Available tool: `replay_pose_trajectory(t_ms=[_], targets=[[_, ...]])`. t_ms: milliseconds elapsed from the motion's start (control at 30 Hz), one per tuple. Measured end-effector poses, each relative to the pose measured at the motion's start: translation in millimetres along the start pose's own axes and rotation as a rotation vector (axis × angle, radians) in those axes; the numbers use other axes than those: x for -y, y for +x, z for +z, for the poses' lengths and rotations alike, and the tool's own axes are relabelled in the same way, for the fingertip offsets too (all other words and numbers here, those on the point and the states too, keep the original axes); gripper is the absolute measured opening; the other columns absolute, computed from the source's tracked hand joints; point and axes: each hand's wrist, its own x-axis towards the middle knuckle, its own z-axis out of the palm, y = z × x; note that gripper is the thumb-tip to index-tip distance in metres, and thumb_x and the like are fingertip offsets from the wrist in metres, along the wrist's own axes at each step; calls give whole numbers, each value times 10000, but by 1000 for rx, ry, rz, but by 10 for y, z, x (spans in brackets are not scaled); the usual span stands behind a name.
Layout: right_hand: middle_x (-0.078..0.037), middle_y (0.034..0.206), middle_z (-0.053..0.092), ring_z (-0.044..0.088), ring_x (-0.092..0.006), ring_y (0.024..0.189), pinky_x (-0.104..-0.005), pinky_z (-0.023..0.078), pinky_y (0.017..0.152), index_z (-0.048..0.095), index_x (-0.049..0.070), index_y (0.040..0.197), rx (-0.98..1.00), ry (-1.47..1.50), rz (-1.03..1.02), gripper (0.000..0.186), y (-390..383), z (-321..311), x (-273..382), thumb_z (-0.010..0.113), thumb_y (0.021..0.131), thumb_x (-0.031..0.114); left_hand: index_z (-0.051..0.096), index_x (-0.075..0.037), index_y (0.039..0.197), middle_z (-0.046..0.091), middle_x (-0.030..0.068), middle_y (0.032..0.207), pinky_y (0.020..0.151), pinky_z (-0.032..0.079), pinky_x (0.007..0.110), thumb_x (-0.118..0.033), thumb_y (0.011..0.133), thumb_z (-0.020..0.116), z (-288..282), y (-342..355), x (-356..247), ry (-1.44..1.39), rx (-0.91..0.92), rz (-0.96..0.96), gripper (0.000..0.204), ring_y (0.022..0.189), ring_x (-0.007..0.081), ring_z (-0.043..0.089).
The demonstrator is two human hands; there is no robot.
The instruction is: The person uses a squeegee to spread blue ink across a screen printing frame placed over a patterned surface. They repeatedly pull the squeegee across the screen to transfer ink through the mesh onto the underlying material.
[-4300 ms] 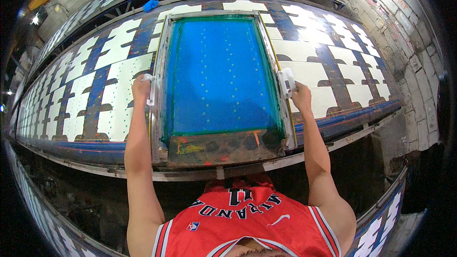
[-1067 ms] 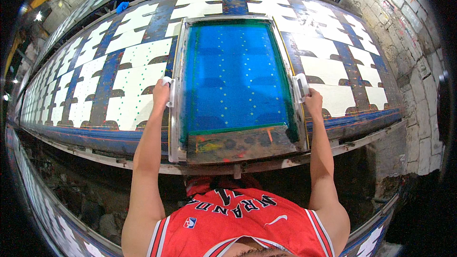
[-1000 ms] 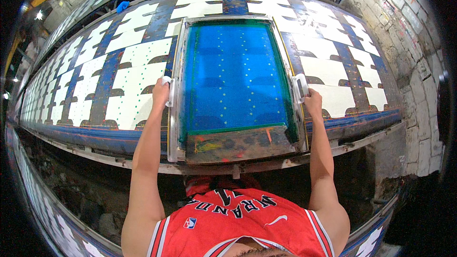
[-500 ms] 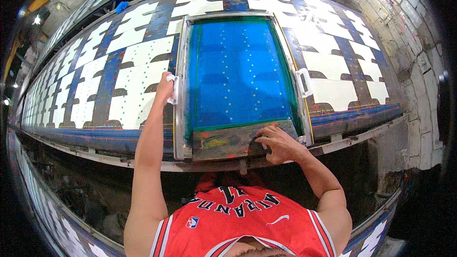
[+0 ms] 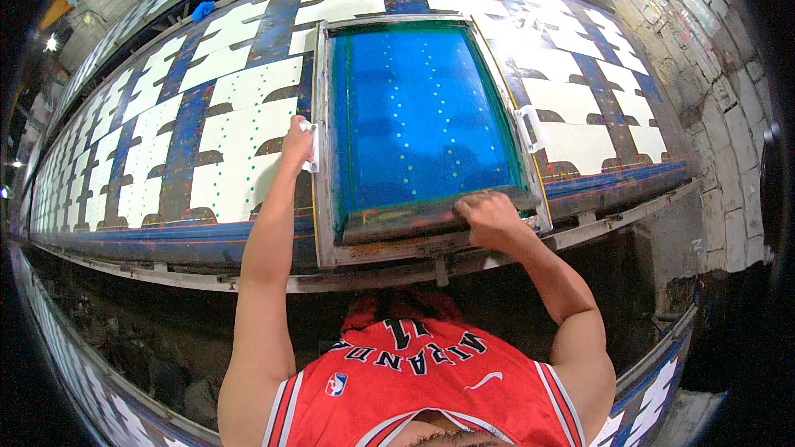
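A screen-printing frame (image 5: 327,242) with blue mesh (image 5: 418,91) and rows of small pale dots lies on a long printing table (image 5: 178,161). My left hand (image 5: 296,145) is wrapped round the white handle (image 5: 313,156) at the frame's left side. At the frame's near end, a wide, paint-stained squeegee (image 5: 393,219) stands tilted across the mesh. My right hand (image 5: 495,219) grips it near its right end, fingers curled over the top edge. The other white handle (image 5: 531,127), on the right side, has no hand on it.
White cut fabric pieces (image 5: 571,102) lie in rows along the table on both sides. Those just left of the frame carry green dots (image 5: 224,149). A metal rail (image 5: 207,279) runs along the near edge. A block wall (image 5: 704,58) stands at the right; a blue crumpled thing (image 5: 203,10) lies on the far rail.
The squeegee has tipped more upright and moved slightly away from me. My right hand's fingers, looser before, have closed on it. My left hand stays on the handle.
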Motion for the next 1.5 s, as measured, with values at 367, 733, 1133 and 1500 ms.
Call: replay_pose_trajectory(t_ms=[367,733,1133,1500], targets=[[-177,788,734,729,-371,746,-498,580,694,805,178,1032,-38,-45,189,287,300,-223,147,736,765,257,468,-115,1367,691,228,899,448,535,422,-106,938,483,14,21,69,71,-67,104,430,565,297,661],[-75,1025,748,731,-285,950,-464,576,797,731,119,1020,-264,-16,123,416,-195,348,377,761,609,180,487,-166,1416,703,232,1017,489,542,412,-119,920,484,14,6,34,89,-75,-23,498,649,302,688],[-95,937,707,728,-285,900,-422,589,757,663,82,897,-413,-79,22,304,995,274,-563,793,648,199,500,-166,1400,670,169,832,416,458,392,-111,995,520,48,-35,-41,67,-116,-95,410,512,223,586],[-149,845,721,726,-370,778,-487,584,688,720,76,793,-463,-117,59,165,2952,-71,-1874,674,722,218,530,-148,1323,680,195,864,503,490,432,-98,986,551,82,-27,-22,164,-182,-56,341,596,297,628]])
